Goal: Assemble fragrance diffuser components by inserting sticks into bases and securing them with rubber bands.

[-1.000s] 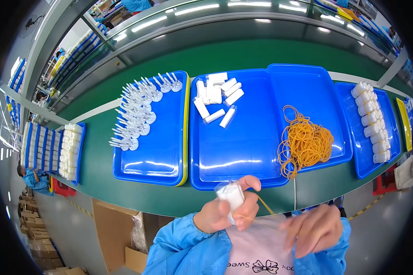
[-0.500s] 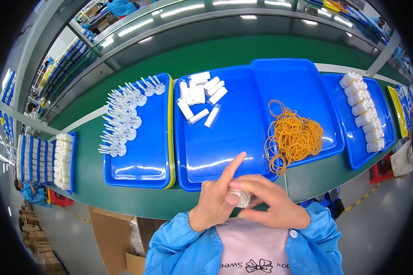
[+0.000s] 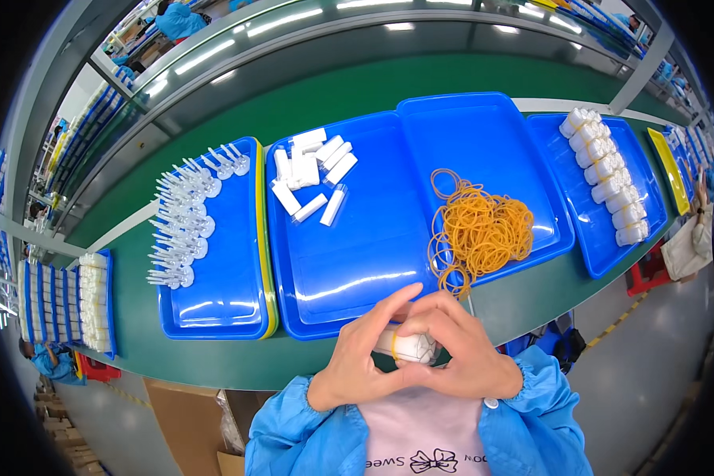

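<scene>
Close to my body, both hands grip one white wrapped bundle [image 3: 414, 347] with a yellow rubber band around it. My left hand [image 3: 358, 349] curls about its left side, thumb below and index finger stretched along the top. From the right, my right hand [image 3: 462, 341] closes on it with bent fingers and thumb. Part of the bundle is hidden by the fingers. Just beyond my hands, a heap of orange-yellow rubber bands [image 3: 484, 234] lies in a blue tray [image 3: 476, 131]. Several white rectangular packs [image 3: 301, 170] lie in the neighbouring blue tray [image 3: 357, 270].
At left, clear plastic pieces with long stems [image 3: 184, 218] fill one side of a blue tray [image 3: 230, 305]. Banded white bundles [image 3: 607, 176] line the right tray [image 3: 567, 170]. More loaded trays [image 3: 95, 305] stand far left. A cardboard box [image 3: 184, 416] sits below the green table [image 3: 135, 341].
My right fingers have come off a stretched band and closed around the bundle. The yellow band now sits around it. The whole view has shifted slightly, moving the trays leftward.
</scene>
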`<state>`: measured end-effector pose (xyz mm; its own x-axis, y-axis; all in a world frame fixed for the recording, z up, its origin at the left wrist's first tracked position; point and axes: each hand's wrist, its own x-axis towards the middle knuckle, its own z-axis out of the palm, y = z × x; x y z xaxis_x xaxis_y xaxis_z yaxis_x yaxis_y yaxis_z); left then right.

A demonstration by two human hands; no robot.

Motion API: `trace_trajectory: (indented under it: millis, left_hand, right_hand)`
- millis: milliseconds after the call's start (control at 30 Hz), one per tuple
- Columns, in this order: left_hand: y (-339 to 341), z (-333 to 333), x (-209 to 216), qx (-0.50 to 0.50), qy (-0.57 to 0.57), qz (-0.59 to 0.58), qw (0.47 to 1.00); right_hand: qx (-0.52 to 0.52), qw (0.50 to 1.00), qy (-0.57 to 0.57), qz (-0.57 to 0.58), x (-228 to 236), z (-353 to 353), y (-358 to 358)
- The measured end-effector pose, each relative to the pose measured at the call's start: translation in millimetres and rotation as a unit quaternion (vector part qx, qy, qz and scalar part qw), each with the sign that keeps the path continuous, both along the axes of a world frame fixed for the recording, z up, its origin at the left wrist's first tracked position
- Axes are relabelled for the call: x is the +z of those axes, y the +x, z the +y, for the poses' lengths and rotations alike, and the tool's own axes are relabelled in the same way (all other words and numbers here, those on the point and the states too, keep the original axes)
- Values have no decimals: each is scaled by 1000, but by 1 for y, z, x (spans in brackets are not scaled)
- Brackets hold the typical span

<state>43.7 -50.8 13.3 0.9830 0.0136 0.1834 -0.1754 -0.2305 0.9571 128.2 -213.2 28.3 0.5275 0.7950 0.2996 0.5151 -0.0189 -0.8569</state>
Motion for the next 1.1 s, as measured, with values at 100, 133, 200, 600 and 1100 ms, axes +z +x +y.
trace_trajectory:
  millis: [100, 133, 200, 600, 1100]
  left_hand:
    - [-3, -3, -2, -10, -47, 52, 997]
    - [-4, -4, -3, -12, -57, 61, 996]
    - [-6, -8, -6, 1, -62, 65, 996]
    - [-15, 1, -16, 106, -44, -8, 993]
    - [-7, -7, -5, 159, -105, 34, 981]
  right_hand:
    - [2, 1000, -2, -26, -4, -1, -2]
    - [1, 999, -1, -34, -5, -1, -3]
    - [1, 999, -4, -43, -6, -1, -4]
    - [-86, 984, -107, -116, 13, -57, 22]
    - [-235, 953, -170, -87, 10, -145, 71]
